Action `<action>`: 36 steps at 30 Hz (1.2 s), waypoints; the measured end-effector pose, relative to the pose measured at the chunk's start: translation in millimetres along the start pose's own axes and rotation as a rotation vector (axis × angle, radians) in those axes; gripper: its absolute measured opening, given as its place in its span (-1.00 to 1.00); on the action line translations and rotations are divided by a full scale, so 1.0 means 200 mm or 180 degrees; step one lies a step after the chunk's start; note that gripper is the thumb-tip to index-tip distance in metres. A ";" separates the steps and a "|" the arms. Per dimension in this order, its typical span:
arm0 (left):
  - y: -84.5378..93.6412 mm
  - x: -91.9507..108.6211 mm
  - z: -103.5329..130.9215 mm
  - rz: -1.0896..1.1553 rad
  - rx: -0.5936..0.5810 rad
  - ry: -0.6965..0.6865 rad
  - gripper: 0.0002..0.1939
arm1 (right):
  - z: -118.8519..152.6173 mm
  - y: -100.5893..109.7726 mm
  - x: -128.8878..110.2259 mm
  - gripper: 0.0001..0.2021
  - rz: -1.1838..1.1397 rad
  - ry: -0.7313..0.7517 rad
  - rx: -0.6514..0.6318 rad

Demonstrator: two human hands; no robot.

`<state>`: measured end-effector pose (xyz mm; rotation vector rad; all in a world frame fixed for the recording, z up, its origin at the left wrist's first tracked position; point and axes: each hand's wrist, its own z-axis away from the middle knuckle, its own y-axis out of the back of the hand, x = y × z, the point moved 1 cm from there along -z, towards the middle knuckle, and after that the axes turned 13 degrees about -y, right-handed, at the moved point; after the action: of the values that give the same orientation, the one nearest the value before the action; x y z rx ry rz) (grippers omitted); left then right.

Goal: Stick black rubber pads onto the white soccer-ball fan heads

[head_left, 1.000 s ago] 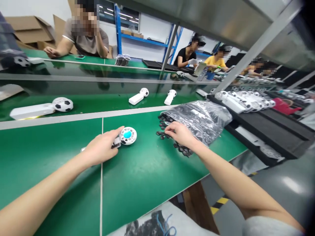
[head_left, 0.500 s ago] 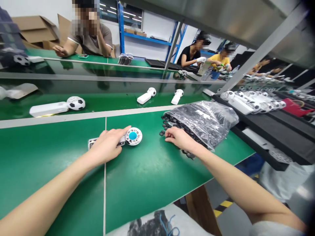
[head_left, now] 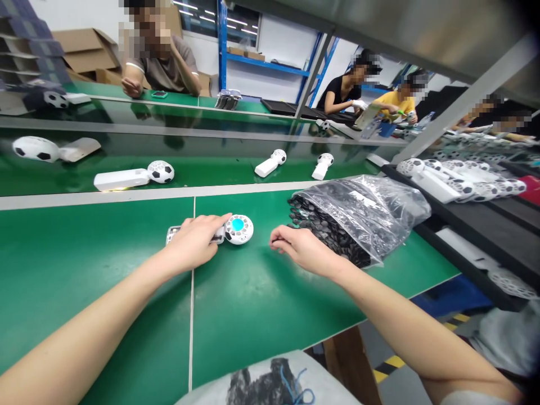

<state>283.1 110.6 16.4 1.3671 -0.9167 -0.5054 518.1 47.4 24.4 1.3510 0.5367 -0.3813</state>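
On the green table my left hand (head_left: 194, 242) lies over the handle of a white device (head_left: 239, 229), its fingers wrapped round it. The device's round head, with a blue centre and a ring of openings, points right. My right hand (head_left: 301, 247) is pinched just right of that head, with a small dark piece barely showing at its fingertips. Behind and right of this hand, many black pieces (head_left: 316, 222) spill from a clear plastic bag (head_left: 371, 208).
Beyond the table's pale edge strip (head_left: 126, 195), white football-headed devices (head_left: 135, 177) lie on a green surface. More of them (head_left: 459, 180) are piled on a black tray at right. A slanted metal post (head_left: 464, 101) stands behind the bag. Several people sit across.
My right hand has moved left, away from the black pieces and closer to the device's round head. The view has shifted, and my left hand still covers the handle.
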 end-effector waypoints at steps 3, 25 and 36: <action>0.00 0.00 0.00 -0.0059 0.0033 0.0005 -0.36 | -0.01 -0.01 -0.01 -0.80 -0.0003 -0.0022 -0.0087; -0.03 0.04 -0.08 0.0274 0.0575 0.0141 -0.25 | -0.18 -0.15 -0.10 -0.98 -0.0690 0.0741 0.0777; -0.03 0.04 -0.09 0.0535 0.0745 0.0157 -0.41 | -0.21 -0.12 -0.13 -0.94 -0.0692 0.0778 0.0552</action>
<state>302.2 114.0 14.3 1.4897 -1.0647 -0.2403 478.2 82.9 14.2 1.5215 0.8745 -0.4503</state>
